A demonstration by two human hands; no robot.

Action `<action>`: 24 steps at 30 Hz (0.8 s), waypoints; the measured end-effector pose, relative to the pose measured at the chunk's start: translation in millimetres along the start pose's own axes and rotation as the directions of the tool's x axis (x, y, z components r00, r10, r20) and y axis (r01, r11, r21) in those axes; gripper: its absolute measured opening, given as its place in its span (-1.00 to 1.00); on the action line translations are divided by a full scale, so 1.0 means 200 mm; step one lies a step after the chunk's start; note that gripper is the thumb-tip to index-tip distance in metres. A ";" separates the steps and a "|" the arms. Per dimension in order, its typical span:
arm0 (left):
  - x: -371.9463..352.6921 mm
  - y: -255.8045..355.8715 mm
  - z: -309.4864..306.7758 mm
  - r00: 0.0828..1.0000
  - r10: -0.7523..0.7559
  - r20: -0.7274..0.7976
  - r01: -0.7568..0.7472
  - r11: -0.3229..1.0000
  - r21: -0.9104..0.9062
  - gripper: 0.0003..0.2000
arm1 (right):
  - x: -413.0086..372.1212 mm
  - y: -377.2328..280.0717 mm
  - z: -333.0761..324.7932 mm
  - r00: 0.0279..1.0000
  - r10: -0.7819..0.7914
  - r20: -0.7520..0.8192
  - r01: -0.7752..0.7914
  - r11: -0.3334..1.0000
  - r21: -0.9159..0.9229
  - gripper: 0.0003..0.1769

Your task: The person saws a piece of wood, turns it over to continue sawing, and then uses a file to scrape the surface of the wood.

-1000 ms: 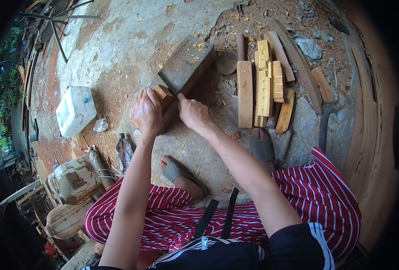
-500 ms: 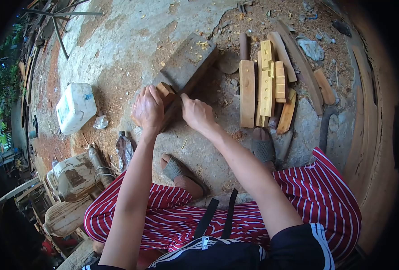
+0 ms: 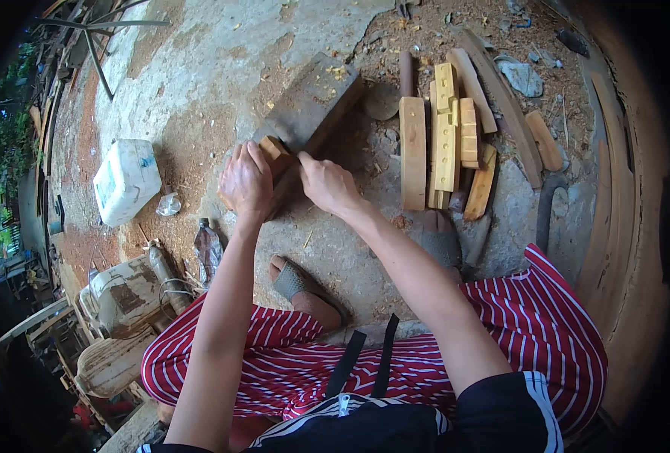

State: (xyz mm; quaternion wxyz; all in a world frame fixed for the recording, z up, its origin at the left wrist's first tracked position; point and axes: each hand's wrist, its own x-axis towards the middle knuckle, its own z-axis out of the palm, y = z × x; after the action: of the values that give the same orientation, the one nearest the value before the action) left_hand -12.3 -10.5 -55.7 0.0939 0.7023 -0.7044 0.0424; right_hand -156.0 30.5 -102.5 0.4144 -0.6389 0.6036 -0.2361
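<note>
A long grey-brown wooden block (image 3: pixel 316 87) lies slantwise on the ground ahead of me. On its near end my left hand (image 3: pixel 246 181) is wrapped round an orange-brown wood piece (image 3: pixel 274 153), whose far end shows past the fingers. Just right of it, my right hand (image 3: pixel 327 183) is closed at the block's edge, gripping something thin and dark that lies mostly hidden by the fingers. A dark blade-like strip shows between the two hands, over the block.
Yellow carved wood pieces (image 3: pixel 446 136) and a brown wood block (image 3: pixel 413 151) lie right of the hands, with long curved boards beyond. A white plastic jug (image 3: pixel 129 182) and a clear bottle (image 3: pixel 208 249) are at left. Sandalled feet are below the hands.
My right hand has moved slightly left and up along the block's edge. My left hand stays on the wood piece. The view has shifted slightly.
</note>
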 end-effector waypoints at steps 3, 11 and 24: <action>0.03 0.00 0.01 1.000 -0.013 0.016 0.013 1.000 -0.002 -0.60 | 0.06 0.04 -0.01 1.000 -0.008 -0.022 0.006 0.997 -0.075 -0.82; 0.02 -0.03 0.01 0.992 -0.065 0.113 0.069 0.997 -0.033 -0.51 | 0.00 0.09 0.06 0.998 0.000 -0.064 -0.006 0.996 -0.089 -0.83; 0.07 -0.18 -0.19 0.845 0.218 0.488 0.046 0.879 -0.474 -0.31 | 0.00 0.09 0.03 0.999 0.022 -0.040 -0.025 0.996 -0.089 -0.78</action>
State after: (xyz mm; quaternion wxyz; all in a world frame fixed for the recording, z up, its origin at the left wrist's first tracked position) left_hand 25.7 -18.3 -18.7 0.0615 0.6094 -0.7234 -0.3187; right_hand -161.8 33.5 -120.1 0.3763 -0.6448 0.6290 -0.2167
